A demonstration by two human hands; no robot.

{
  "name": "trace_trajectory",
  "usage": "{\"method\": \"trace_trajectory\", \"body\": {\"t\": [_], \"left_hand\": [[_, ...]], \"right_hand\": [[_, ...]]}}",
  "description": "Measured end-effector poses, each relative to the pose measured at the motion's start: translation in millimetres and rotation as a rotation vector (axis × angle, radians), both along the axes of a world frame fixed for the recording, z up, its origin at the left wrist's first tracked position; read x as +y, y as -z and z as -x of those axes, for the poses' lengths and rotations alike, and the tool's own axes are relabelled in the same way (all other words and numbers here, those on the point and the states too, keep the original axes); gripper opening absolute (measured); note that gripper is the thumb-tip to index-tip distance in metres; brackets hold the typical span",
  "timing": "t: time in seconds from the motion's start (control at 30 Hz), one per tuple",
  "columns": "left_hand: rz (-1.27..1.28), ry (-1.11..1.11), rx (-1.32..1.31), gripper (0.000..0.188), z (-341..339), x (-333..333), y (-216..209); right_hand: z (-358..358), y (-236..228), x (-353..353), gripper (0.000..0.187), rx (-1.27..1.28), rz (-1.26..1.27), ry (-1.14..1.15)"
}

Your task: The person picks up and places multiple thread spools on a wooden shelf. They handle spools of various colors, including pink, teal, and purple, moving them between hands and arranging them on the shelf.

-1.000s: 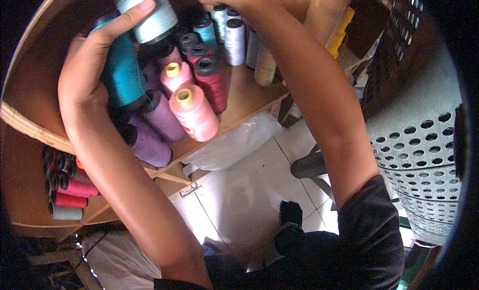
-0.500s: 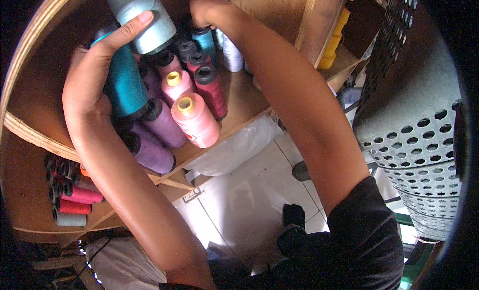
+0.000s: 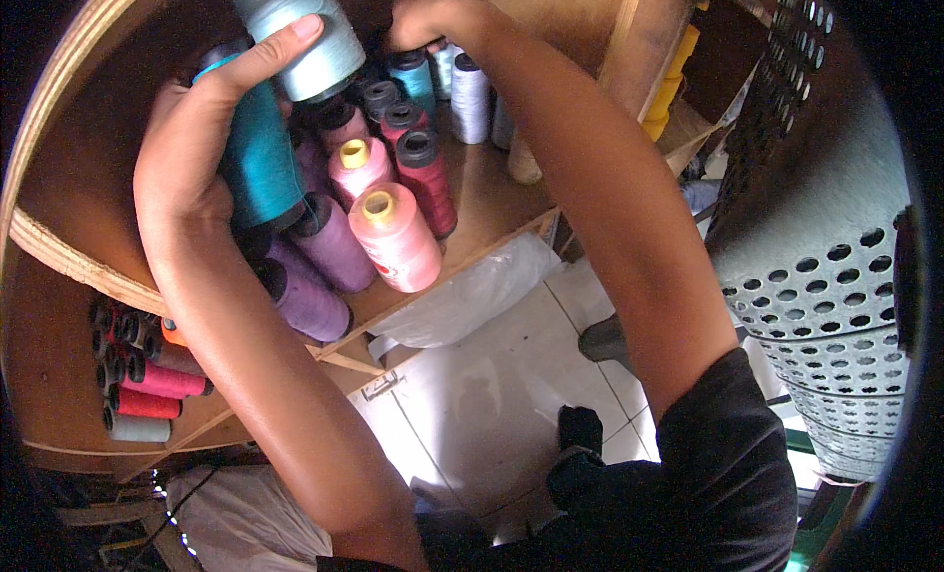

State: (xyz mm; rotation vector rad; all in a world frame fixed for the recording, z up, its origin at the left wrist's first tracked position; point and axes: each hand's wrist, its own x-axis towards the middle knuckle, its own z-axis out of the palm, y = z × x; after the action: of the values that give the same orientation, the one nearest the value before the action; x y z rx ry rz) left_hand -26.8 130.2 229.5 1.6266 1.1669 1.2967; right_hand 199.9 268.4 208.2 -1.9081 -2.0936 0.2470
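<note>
My left hand point(image 3: 211, 110) is closed around a large teal thread spool point(image 3: 258, 149), its thumb pressing on a pale blue thread spool point(image 3: 313, 51) tilted above it. At the back of the wooden shelf point(image 3: 487, 193), my right hand point(image 3: 423, 23) is bent down over a smaller blue spool point(image 3: 413, 80); its fingers are mostly hidden in shadow. A lavender-white spool point(image 3: 470, 100) stands beside it. Between my arms are two pink spools with yellow tops, the nearer pink spool point(image 3: 398, 242) larger, a crimson spool point(image 3: 428, 183), and purple spools point(image 3: 339, 242) below the teal one.
A lower compartment at left holds several lying spools, among them a pink spool point(image 3: 162, 375). A perforated metal panel point(image 3: 816, 306) rises at right, near yellow spools point(image 3: 674, 85). A clear plastic bag point(image 3: 462, 292) hangs under the shelf above the tiled floor point(image 3: 492, 375).
The view has shifted slightly, so the shelf and both hands appear a little further right. My left hand keeps its hold on the two spools; my right hand stays at the back.
</note>
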Motion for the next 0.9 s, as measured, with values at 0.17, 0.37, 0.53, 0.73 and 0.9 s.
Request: {"method": "trace_trajectory", "body": {"t": [0.17, 0.37, 0.53, 0.73, 0.9], "left_hand": [[0.025, -0.001, -0.028, 0.049, -1, 0, 0], [0.079, 0.022, -0.092, 0.05, 2, 8, 5], [0.121, 0.02, -0.124, 0.049, 1, 5, 3], [0.043, 0.022, -0.086, 0.047, 2, 5, 3], [0.07, 0.031, -0.109, 0.046, 1, 4, 3]], "right_hand": [[-4, 0, 5, 0.033, 0.004, -0.06, -0.025], [-1, 5, 11, 0.032, -0.043, -0.096, -0.01], [5, 6, 21, 0.031, -0.07, -0.123, -0.002], [10, 3, 26, 0.03, -0.091, -0.149, 0.011], [7, 4, 22, 0.03, -0.107, -0.165, 0.018]]}}
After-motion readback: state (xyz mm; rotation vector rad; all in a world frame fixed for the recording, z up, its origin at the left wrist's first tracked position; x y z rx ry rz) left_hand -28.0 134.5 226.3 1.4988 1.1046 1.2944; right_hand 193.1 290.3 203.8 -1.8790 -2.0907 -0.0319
